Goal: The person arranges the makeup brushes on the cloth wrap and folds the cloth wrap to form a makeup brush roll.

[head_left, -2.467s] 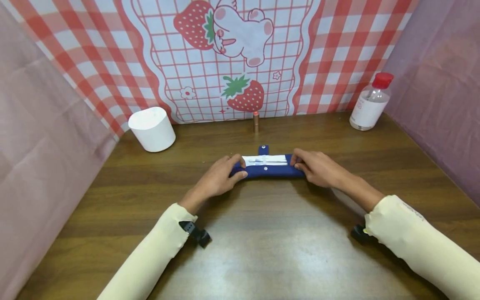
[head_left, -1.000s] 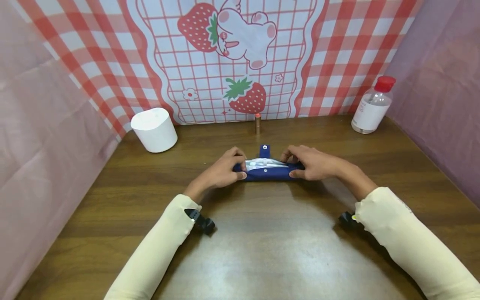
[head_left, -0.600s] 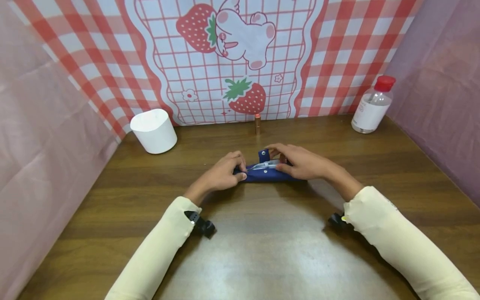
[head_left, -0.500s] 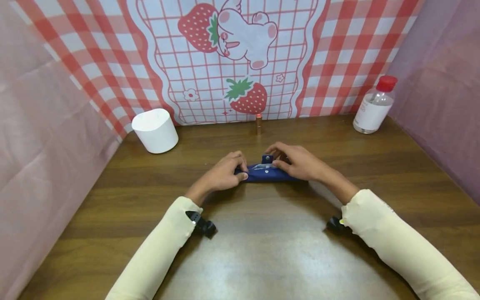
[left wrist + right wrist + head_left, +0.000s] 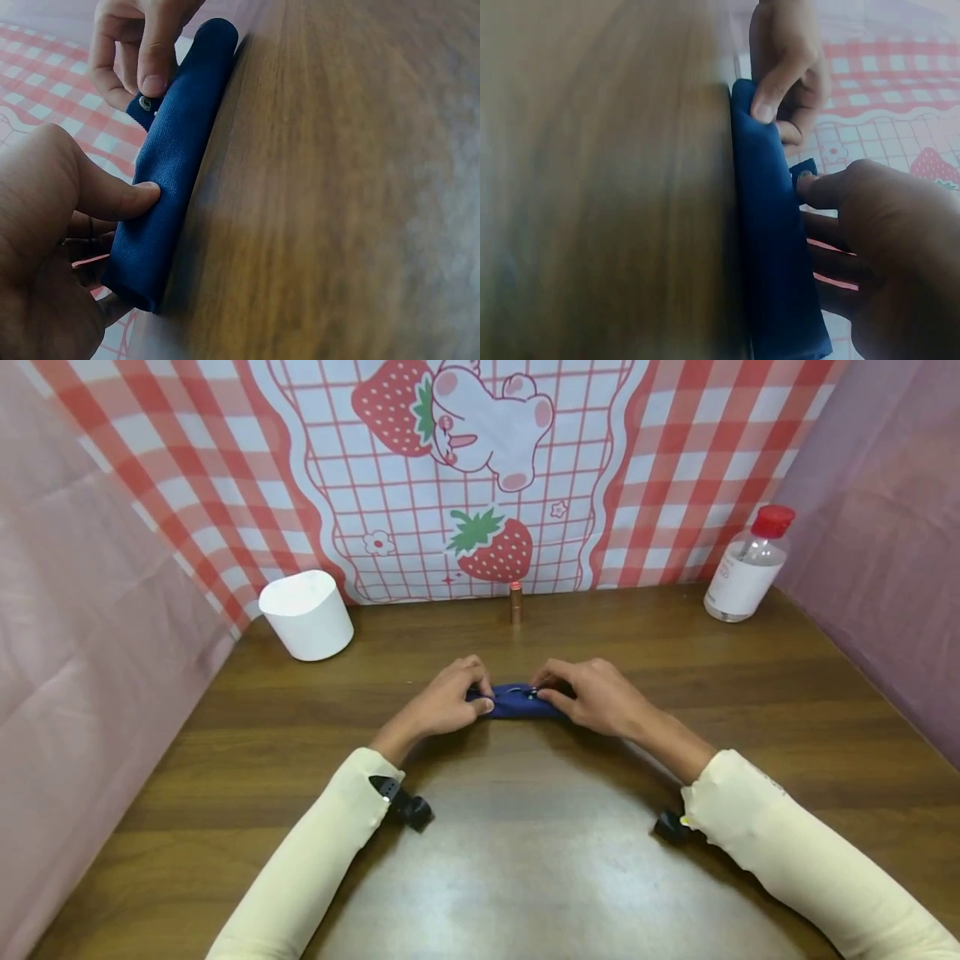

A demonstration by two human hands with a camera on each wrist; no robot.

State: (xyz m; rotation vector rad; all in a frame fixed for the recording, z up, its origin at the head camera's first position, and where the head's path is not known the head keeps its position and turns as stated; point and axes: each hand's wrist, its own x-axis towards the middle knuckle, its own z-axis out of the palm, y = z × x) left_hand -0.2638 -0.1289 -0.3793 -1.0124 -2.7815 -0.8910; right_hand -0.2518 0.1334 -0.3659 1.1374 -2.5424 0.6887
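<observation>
A narrow dark blue fabric pouch (image 5: 513, 706) lies across the middle of the wooden table between both hands. My left hand (image 5: 444, 700) grips its left end, thumb on the near side and fingers behind. My right hand (image 5: 600, 700) pinches the short strap (image 5: 137, 112) at the pouch's back edge; a metal snap shows beside the thumb in the left wrist view. The strap stands up close to the pouch's rim. In the right wrist view the pouch (image 5: 769, 225) looks like a long roll, its white contents hidden there.
A brown lipstick-like tube (image 5: 515, 604) stands upright behind the pouch, near the patterned cloth backdrop (image 5: 450, 485). At the back left is a white cup (image 5: 309, 620). A clear bottle with a red cap (image 5: 748, 567) stands at the back right.
My right hand has left the pouch's right end, moved inward and taken hold of the strap, drawing it forward. The opening has narrowed over the white contents. My left hand keeps its grip.
</observation>
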